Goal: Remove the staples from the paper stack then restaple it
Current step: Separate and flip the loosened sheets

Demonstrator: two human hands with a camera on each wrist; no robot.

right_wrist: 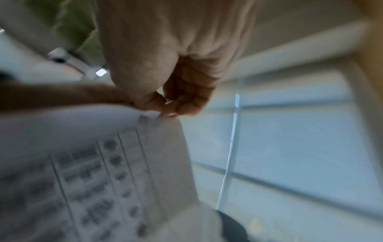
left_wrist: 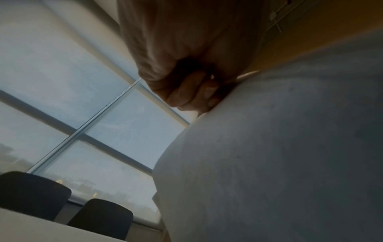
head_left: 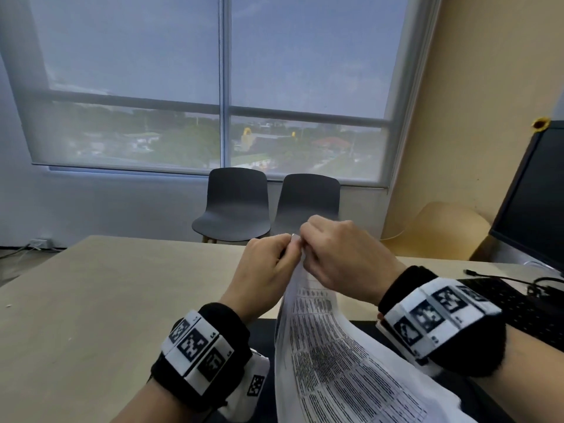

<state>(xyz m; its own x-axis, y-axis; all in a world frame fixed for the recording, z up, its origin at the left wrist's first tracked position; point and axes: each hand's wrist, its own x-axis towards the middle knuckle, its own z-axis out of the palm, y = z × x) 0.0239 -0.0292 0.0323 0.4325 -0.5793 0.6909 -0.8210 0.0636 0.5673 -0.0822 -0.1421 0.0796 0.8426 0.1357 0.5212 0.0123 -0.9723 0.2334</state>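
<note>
Pinching top corner of paper stack, both hands raised above desk: left hand clamps, right hand picks; stack hangs toward lap; staple unseen

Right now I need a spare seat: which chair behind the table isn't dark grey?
The tan chair on the right beside the monitor; the two chairs under the window are dark grey.
</note>
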